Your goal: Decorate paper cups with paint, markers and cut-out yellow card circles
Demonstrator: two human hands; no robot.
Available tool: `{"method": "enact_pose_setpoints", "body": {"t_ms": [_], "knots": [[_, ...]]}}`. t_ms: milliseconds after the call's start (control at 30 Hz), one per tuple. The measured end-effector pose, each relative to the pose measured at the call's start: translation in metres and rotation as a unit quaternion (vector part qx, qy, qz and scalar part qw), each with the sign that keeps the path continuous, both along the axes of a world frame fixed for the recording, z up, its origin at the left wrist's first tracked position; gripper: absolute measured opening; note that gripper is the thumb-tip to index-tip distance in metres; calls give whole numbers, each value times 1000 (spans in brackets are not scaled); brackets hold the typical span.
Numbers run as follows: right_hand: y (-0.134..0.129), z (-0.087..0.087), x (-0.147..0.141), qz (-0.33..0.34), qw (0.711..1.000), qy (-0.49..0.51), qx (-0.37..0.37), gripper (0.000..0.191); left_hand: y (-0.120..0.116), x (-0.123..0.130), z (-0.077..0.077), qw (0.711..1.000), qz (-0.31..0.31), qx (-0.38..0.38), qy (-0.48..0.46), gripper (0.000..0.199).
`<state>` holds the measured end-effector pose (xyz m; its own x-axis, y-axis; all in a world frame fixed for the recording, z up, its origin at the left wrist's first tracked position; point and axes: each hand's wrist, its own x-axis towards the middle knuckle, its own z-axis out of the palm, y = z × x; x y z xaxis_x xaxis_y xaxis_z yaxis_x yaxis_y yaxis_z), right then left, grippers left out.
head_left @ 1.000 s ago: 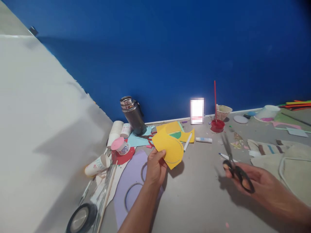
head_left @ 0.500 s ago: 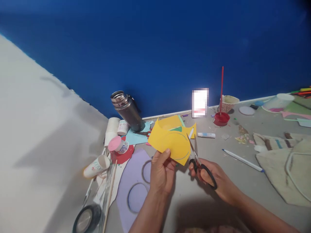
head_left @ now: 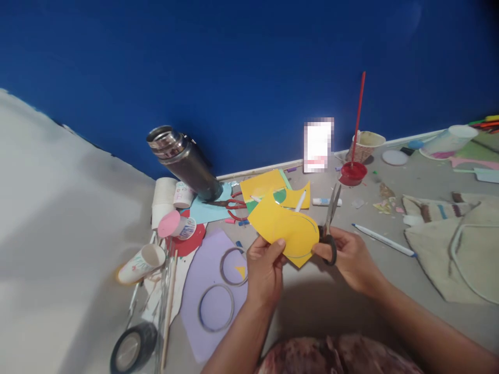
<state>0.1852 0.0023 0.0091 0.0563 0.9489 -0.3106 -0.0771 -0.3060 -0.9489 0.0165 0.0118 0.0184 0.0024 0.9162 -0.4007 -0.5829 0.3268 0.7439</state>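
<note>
Yellow paper [head_left: 290,228] with a curved pencil-like line is hanging above the tabletop [head_left: 312,311], the left hand [head_left: 267,265] pinching its lower edge between thumb and fingers. The right hand [head_left: 353,259] is closing around the scissors [head_left: 332,212], its thumb overlapping the paper's right edge. Beyond, a red stick [head_left: 359,114] is standing in a red dish [head_left: 353,175], partly covering a paper cup [head_left: 369,148]. A lidless thermos [head_left: 187,166] is leaning, its depths hiding in shadow. Pixelation is obscuring a bright upright panel [head_left: 317,145]; the bottom border is cropping a dark roll [head_left: 150,337].
</note>
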Motion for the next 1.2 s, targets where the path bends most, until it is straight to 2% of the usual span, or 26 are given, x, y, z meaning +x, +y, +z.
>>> {"method": "enact_pose_setpoints", "body": {"t_ms": [133,267,433,567,767,1067,1200], "knots": [[-1,-2,0,-9,1000,-10,-21,42,-3,3,1,999,-34,-7,-32,50],[-1,2,1,32,999,-11,-18,45,-1,2,5,998,-48,-22,-33,56],[-7,9,5,133,991,6,19,49,4,-5,8,999,34,-12,-2,54],[-16,5,2,199,980,13,9,58,5,-8,12,998,67,3,-3,54],[-20,-1,-2,216,976,16,17,67,3,-6,17,994,105,23,14,57],[-18,4,-4,226,974,26,-13,72,2,-6,18,993,104,40,32,55],[-17,2,-6,218,975,46,-19,71,2,-4,20,993,109,31,25,60]]}}
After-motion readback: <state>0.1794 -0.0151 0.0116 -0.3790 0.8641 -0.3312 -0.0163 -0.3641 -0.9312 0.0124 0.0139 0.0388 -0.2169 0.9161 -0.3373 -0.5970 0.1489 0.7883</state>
